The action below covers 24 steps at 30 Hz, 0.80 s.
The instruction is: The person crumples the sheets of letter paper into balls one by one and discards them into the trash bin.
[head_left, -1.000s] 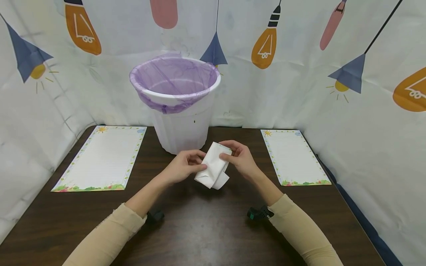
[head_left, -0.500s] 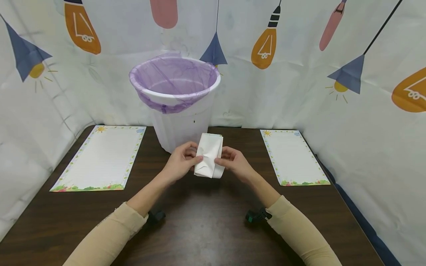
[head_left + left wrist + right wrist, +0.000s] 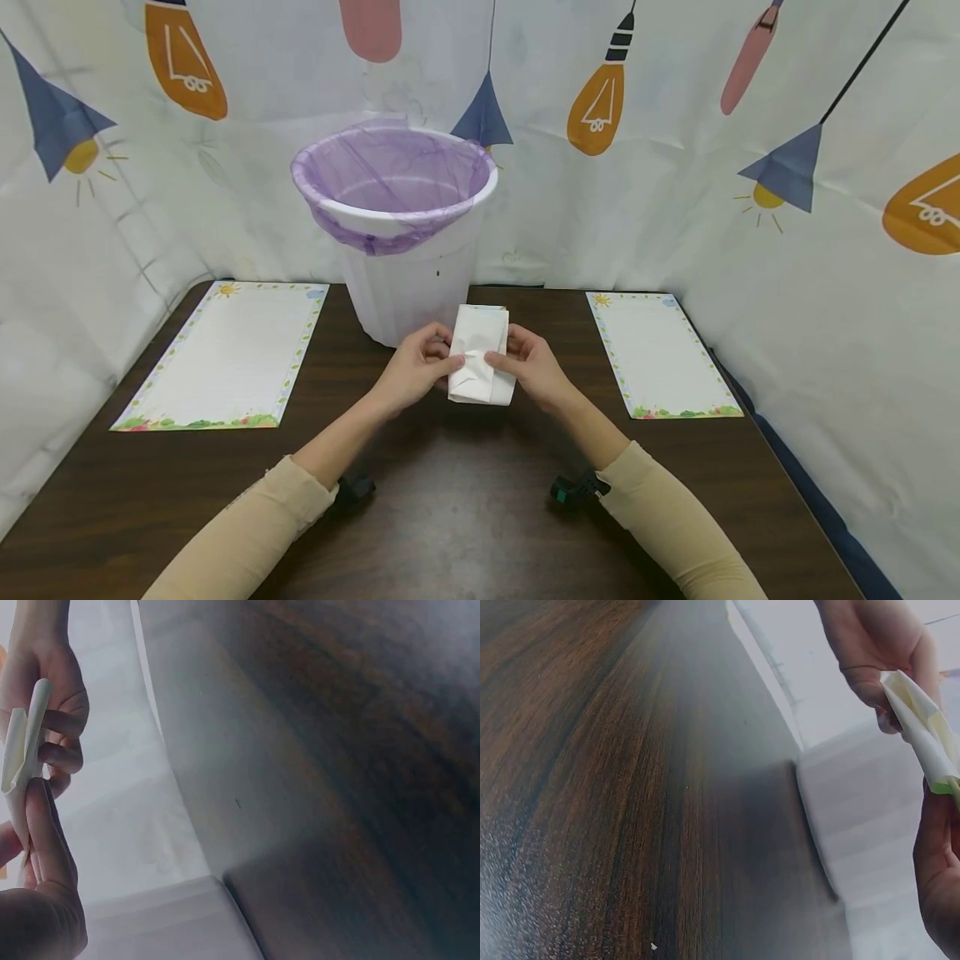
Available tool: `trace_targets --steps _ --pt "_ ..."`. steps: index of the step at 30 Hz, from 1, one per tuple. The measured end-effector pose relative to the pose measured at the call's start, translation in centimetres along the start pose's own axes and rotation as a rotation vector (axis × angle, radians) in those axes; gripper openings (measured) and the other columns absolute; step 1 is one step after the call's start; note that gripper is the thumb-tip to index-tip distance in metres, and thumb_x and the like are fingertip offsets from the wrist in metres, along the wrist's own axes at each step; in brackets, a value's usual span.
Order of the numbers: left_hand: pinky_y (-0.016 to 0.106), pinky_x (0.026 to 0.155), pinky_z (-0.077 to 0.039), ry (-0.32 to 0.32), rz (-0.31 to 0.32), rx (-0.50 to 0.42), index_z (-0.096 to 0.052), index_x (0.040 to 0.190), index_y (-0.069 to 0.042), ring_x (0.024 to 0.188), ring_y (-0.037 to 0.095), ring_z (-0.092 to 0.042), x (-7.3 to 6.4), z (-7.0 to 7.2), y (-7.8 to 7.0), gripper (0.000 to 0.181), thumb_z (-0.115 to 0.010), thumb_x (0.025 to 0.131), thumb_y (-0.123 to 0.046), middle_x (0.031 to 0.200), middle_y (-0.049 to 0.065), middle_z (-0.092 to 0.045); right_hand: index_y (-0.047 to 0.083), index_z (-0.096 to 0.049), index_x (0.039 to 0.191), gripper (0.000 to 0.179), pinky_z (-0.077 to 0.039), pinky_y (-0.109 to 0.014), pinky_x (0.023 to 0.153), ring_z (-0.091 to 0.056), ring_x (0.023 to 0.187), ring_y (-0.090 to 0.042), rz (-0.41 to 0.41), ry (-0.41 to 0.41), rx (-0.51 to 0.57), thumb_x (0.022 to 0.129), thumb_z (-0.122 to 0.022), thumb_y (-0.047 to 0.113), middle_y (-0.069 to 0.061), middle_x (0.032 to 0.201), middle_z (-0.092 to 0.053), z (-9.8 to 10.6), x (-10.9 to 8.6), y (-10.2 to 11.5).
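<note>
A small packet of folded white paper (image 3: pixel 478 346) is held up over the table between both hands, in the middle of the head view. My left hand (image 3: pixel 412 367) pinches its left edge, thumb on the near face. On the other side my right hand (image 3: pixel 538 367) grips the right edge the same way. From the left wrist view the folded paper (image 3: pixel 26 746) appears edge-on, its layers standing slightly apart. A green patch shows at one end of the paper (image 3: pixel 922 731) in the right wrist view. The fingers behind the packet are partly hidden in the head view.
A white trash bin (image 3: pixel 405 287) with a purple liner (image 3: pixel 408 167) stands just behind the hands. Bordered sheets of paper lie flat on either side, a left sheet (image 3: pixel 217 358) and a right sheet (image 3: pixel 660 354). A printed curtain (image 3: pixel 675 192) encloses the dark wooden table (image 3: pixel 465 517).
The paper packet has turned from tilted to nearly upright, and its protruding flap no longer sticks out at the bottom. Over the last half second both hands have shifted slightly right with it.
</note>
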<state>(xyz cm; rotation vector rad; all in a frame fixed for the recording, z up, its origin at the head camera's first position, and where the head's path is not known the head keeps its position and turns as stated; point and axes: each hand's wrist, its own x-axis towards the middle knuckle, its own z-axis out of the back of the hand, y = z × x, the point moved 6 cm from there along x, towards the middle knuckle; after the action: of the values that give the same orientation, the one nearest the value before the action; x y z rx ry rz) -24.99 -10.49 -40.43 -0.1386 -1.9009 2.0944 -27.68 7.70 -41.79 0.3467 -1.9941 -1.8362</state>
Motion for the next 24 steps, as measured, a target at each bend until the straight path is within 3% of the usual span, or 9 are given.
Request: trace_targets --steps 7,15,24 --pt "0.042 0.066 -0.062 0.025 0.031 -0.016 -0.055 0.119 0.005 0.076 0.027 -0.071 -0.02 0.01 0.35 0.023 -0.063 0.104 -0.011 0.094 0.018 -0.072 -0.010 -0.052 0.136 0.041 -0.060 -0.034 0.076 -0.071 0.093 -0.021 0.002 0.008 -0.025 0.097 -0.064 -0.007 -0.019 0.117 -0.067 0.21 0.07 -0.15" --pt "0.043 0.071 -0.062 0.069 0.010 -0.066 -0.043 0.150 -0.001 0.081 0.027 -0.071 -0.07 -0.20 0.39 0.050 -0.062 0.103 -0.002 0.097 0.020 -0.071 -0.012 -0.053 0.135 0.041 -0.060 -0.032 0.072 -0.070 0.088 -0.021 0.057 0.009 -0.027 0.096 -0.063 -0.010 -0.017 0.112 -0.068 0.37 0.04 -0.07" --pt "0.036 0.075 -0.061 0.102 0.001 -0.191 -0.040 0.148 0.003 0.087 0.024 -0.070 -0.03 -0.33 0.23 0.048 -0.058 0.103 0.002 0.104 0.023 -0.069 -0.014 -0.054 0.130 0.037 -0.059 -0.030 0.070 -0.069 0.087 -0.020 0.113 -0.054 0.031 0.095 -0.063 -0.011 -0.014 0.110 -0.069 0.69 -0.03 0.48"
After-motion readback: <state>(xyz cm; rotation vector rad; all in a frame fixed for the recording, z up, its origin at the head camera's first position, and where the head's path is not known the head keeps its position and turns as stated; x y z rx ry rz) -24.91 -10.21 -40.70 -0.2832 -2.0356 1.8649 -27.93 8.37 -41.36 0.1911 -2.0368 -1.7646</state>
